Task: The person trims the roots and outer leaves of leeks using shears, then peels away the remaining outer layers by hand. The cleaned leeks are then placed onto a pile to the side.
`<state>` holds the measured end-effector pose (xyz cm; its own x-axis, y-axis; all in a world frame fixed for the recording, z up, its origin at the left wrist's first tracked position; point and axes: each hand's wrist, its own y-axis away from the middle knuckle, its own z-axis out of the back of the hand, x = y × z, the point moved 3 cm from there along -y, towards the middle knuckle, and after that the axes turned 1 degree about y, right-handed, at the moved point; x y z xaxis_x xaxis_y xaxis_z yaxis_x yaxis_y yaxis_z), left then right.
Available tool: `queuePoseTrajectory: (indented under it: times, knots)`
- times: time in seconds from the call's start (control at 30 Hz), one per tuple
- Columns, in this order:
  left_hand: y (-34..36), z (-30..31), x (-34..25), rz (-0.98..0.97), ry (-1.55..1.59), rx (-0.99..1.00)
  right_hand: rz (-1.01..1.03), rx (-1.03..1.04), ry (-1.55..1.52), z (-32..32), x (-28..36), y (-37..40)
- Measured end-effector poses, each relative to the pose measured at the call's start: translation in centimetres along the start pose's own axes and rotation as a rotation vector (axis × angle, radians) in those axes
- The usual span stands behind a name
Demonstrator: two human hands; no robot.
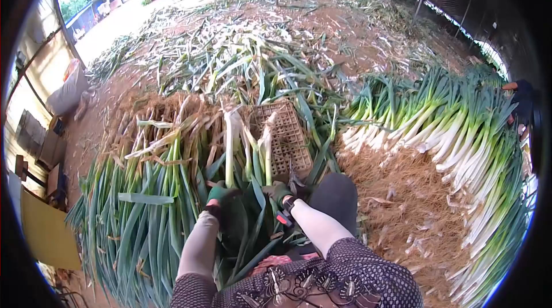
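Ctr frame: pale leek (230, 150) gripped by L hand (223, 192) | 2nd leek (268, 150) gripped by R hand (279, 191) | both best kept straight, w/o crushing

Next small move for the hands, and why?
I'd probably ease the right hand away from the left hand to draw off any loose outer layer: the stalk by the right hand looks ragged and brownish at its top, while the leeks at far right show clean white lengths.
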<state>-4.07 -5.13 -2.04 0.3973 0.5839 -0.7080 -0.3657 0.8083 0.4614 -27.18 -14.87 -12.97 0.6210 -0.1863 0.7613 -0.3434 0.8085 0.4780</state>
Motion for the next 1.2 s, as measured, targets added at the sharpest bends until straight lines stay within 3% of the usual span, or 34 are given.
queuePoseTrajectory:
  times: [0.1, 0.17, 0.2, 0.23, 0.3, 0.4, 0.57, 0.63, 0.67, 0.7, 0.77, 0.83, 0.9, 0.93, 0.97, 1.03, 1.1, 1.17, 1.2]
  knots:
    - [2.4, 3.0, -0.8, -0.009, 0.543, 0.100, 0.209, -0.151, 0.134, 3.7, 6.1, 1.9]
    - [3.6, 5.5, -0.8, -0.100, 0.540, 0.086, 0.255, -0.105, -0.170, 7.8, 13.3, 5.7]
    - [6.6, 6.8, -3.4, -0.090, 0.680, 0.147, 0.367, -0.079, -0.342, 8.8, 14.6, 4.3]
    - [7.7, 8.1, -4.3, -0.159, 0.567, 0.120, 0.478, -0.054, -0.517, 9.8, 15.9, 3.0]
    - [10.0, 9.8, -5.5, -0.394, 0.499, 0.067, 0.384, -0.097, -0.278, 14.5, 22.0, 8.4]
    - [12.8, 11.0, -8.0, -0.346, 0.755, 0.088, 0.518, -0.113, -0.078, 17.3, 21.4, 3.2]
    - [13.7, 12.8, -7.3, -0.414, 0.728, -0.016, 0.665, -0.178, -0.511, 16.8, 20.3, 3.6]
    - [14.2, 14.1, -6.6, -0.411, 0.702, -0.016, 0.518, -0.240, -0.401, 17.7, 18.5, 4.0]
    - [14.6, 14.7, -6.6, -0.358, 0.730, 0.015, 0.377, -0.248, -0.344, 18.1, 15.7, 1.4]
    - [14.7, 14.9, -6.2, -0.429, 0.653, 0.033, 0.236, -0.244, -0.286, 18.5, 12.9, -1.1]
    - [13.9, 15.4, -3.9, -0.466, 0.631, 0.085, 0.231, -0.139, -0.251, 18.1, 13.8, 3.8]
    - [12.5, 15.6, -1.4, -0.392, 0.743, 0.153, 0.592, -0.310, -0.122, 18.0, 12.4, 1.0]
    - [14.5, 14.8, -3.1, -0.462, 0.607, 0.084, 0.250, -0.325, -0.444, 17.5, 16.3, 7.5]
    - [15.1, 14.2, -3.9, -0.480, 0.577, 0.062, 0.156, -0.274, -0.350, 17.4, 16.1, 6.6]
    - [15.3, 13.4, -4.8, -0.466, 0.621, 0.065, 0.067, -0.398, -0.125, 16.8, 16.8, 5.9]
    - [14.8, 12.2, -6.5, -0.427, 0.660, 0.084, -0.010, -0.406, -0.132, 14.0, 19.5, 9.4]
    - [12.9, 10.3, -7.1, -0.355, 0.652, 0.124, 0.485, -0.264, -0.335, 10.0, 20.5, 10.7]
    - [12.4, 8.9, -8.7, -0.393, 0.516, 0.133, 0.634, -0.339, -0.531, 5.9, 21.6, 11.8]
    - [10.8, 8.0, -7.9, -0.437, 0.520, 0.125, 0.604, -0.295, -0.475, 4.8, 22.8, 14.1]
